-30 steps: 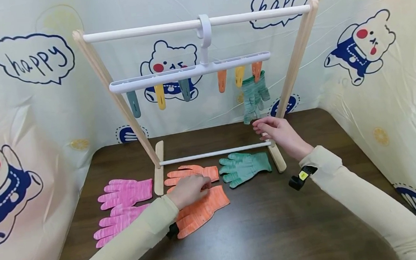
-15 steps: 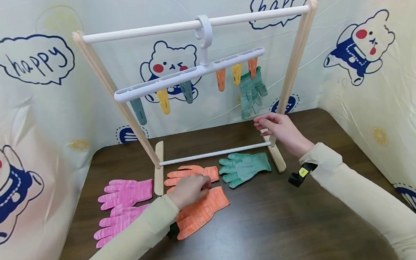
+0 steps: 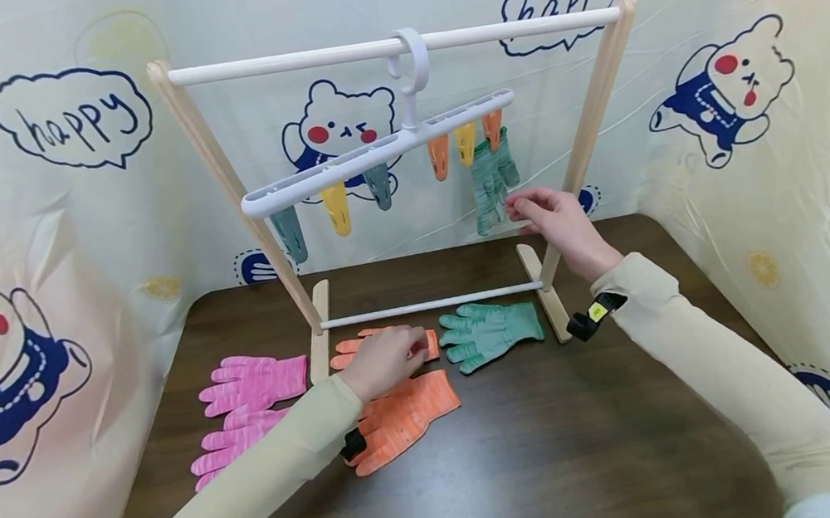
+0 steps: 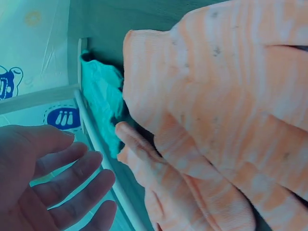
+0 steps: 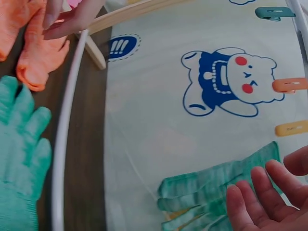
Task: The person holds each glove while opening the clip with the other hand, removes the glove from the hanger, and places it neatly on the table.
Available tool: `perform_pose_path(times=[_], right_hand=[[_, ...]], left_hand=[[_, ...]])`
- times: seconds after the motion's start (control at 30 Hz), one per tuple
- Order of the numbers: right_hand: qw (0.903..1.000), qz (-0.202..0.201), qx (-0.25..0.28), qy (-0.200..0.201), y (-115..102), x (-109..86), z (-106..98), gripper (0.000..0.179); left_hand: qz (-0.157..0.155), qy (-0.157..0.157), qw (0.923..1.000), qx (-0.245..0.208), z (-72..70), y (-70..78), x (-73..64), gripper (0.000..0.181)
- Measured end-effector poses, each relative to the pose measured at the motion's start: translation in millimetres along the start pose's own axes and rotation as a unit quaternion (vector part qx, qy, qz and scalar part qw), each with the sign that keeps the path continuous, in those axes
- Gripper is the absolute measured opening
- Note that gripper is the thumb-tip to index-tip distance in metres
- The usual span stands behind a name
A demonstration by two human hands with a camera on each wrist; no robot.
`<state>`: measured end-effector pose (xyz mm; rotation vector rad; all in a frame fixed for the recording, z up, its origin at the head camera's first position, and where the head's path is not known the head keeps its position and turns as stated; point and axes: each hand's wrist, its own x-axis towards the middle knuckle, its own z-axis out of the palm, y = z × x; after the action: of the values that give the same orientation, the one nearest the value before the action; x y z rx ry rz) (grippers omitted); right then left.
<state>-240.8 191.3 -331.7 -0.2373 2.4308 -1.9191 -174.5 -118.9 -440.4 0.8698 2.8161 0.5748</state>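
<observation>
A green knit glove (image 3: 492, 181) hangs at the right end of the white hanger (image 3: 375, 153), held by an orange clothespin (image 3: 492, 129). My right hand (image 3: 558, 224) is raised beside this glove, its fingers loosely bent and holding nothing; in the right wrist view the fingers (image 5: 260, 199) overlap the glove. My left hand (image 3: 387, 360) hovers over two orange gloves (image 3: 404, 418), fingers relaxed with nothing between them, as the left wrist view shows. A second green glove (image 3: 493, 335) lies flat on the table, right of the orange pair.
The hanger hooks over the top bar of a wooden rack (image 3: 291, 62). Along it hang several more clothespins, including a yellow one (image 3: 336, 208) and a grey-green one (image 3: 289, 233). Two pink gloves (image 3: 258, 382) lie at the left on the dark table (image 3: 538, 447). A patterned cloth stands behind.
The hanger has swivelled, its right end going back and its left end coming forward, carrying the hanging glove leftward. My right hand has risen; my left hand has lifted slightly.
</observation>
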Motion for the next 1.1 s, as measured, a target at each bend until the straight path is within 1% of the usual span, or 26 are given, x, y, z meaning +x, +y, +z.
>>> perform_pose_path(times=[0.07,0.17,0.27,0.37,0.5,0.67,0.77,0.87,0.93,1.1], right_hand=[[0.9999,-0.005,-0.005,0.009,-5,4.6,2,0.040],[0.9999,-0.002,-0.009,0.013,-12,13.2,4,0.040],[0.9998,0.007,-0.001,0.018,-17,23.5,7,0.043],[0.9992,0.008,0.015,0.035,-20,34.9,8,0.045],[0.9980,0.003,0.018,0.060,-26,50.3,9,0.048],[0.9958,-0.011,0.005,0.091,-34,67.7,11,0.049],[0.9940,-0.014,-0.023,0.106,-38,77.8,11,0.051],[0.9926,-0.012,-0.048,0.111,-41,87.3,12,0.054],[0.9925,-0.010,-0.053,0.110,-43,92.9,13,0.055],[0.9936,-0.001,-0.048,0.102,-46,101.6,12,0.058]], left_hand=[[0.002,0.004,1.0000,-0.001,-2.2,1.2,2.1,0.005],[0.002,0.013,0.9999,0.002,-5.2,3.0,4.4,0.006],[-0.004,0.011,0.9999,0.003,-9.0,5.5,5.7,0.006],[-0.010,0.006,0.9999,0.002,-13.0,8.6,6.0,0.008],[-0.018,0.005,0.9998,-0.002,-16.7,10.5,5.4,0.010],[-0.035,0.000,0.9993,-0.011,-16.2,8.9,3.4,0.008],[-0.044,-0.004,0.9989,-0.013,-15.5,8.4,1.6,0.010],[-0.050,-0.003,0.9986,-0.014,-15.1,8.0,0.1,0.011],[-0.054,-0.002,0.9984,-0.015,-15.4,8.1,-0.2,0.012],[-0.055,-0.003,0.9984,-0.012,-18.2,8.3,-0.7,0.011]])
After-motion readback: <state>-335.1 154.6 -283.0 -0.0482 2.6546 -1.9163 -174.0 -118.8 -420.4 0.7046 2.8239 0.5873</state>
